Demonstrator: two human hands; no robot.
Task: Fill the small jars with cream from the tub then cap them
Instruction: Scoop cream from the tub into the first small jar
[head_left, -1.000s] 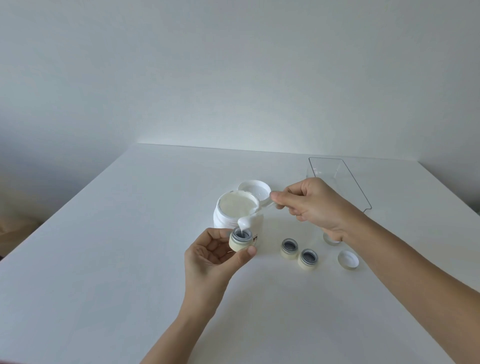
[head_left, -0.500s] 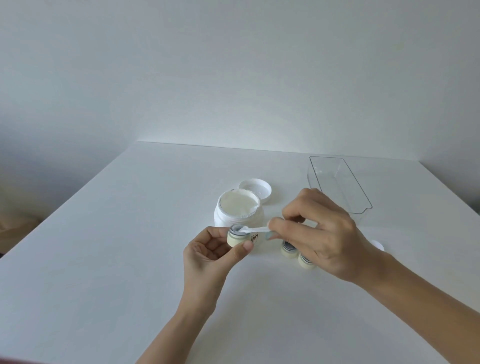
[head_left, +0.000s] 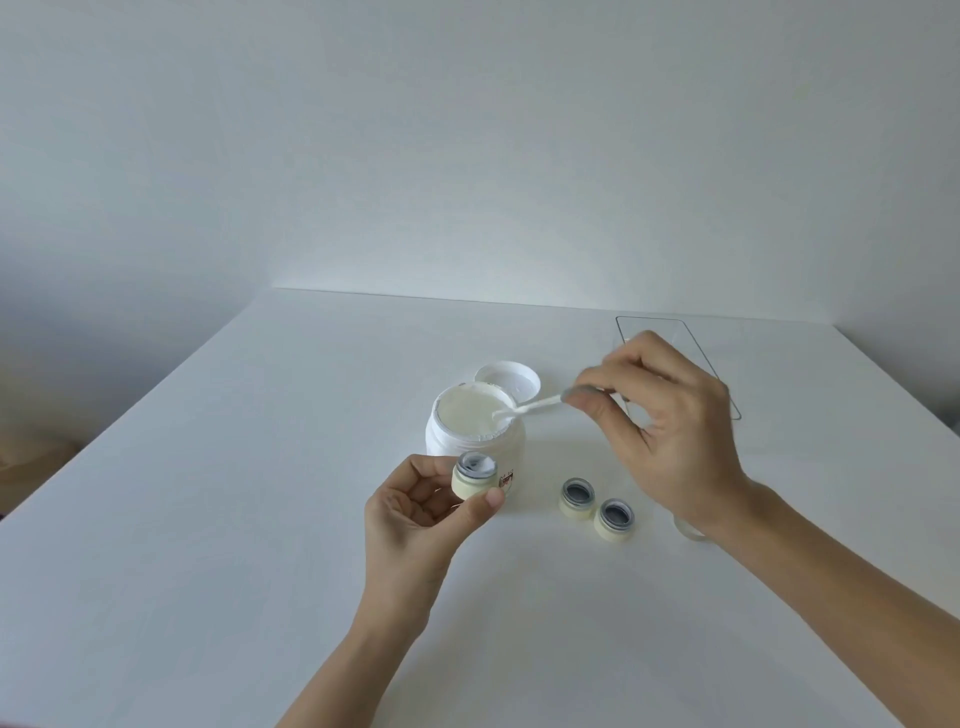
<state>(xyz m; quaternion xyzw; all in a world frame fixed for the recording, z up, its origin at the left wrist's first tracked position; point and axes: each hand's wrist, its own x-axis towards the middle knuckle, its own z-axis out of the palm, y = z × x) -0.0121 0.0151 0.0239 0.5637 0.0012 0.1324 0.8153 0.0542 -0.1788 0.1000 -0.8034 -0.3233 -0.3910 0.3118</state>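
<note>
An open white tub (head_left: 474, 428) of cream stands at the table's middle. In front of it my left hand (head_left: 421, 525) holds a small pale-yellow jar (head_left: 474, 480) with a dab of cream inside. My right hand (head_left: 670, 436) pinches a small white spatula (head_left: 527, 409), and its tip rests in the cream at the tub's right rim. Two more small open jars (head_left: 577, 498) (head_left: 614, 519) stand on the table to the right of the tub, showing dark insides.
The tub's white lid (head_left: 508, 378) lies upside down just behind the tub. A clear plastic tray (head_left: 696, 338) sits at the back right, partly hidden by my right hand. A small white cap (head_left: 687, 530) peeks out under my right wrist. The white table (head_left: 208, 519) extends left.
My right hand lifted the spatula off the held jar and moved it back and up to the tub. The held jar now has cream in it. My left hand stayed put.
</note>
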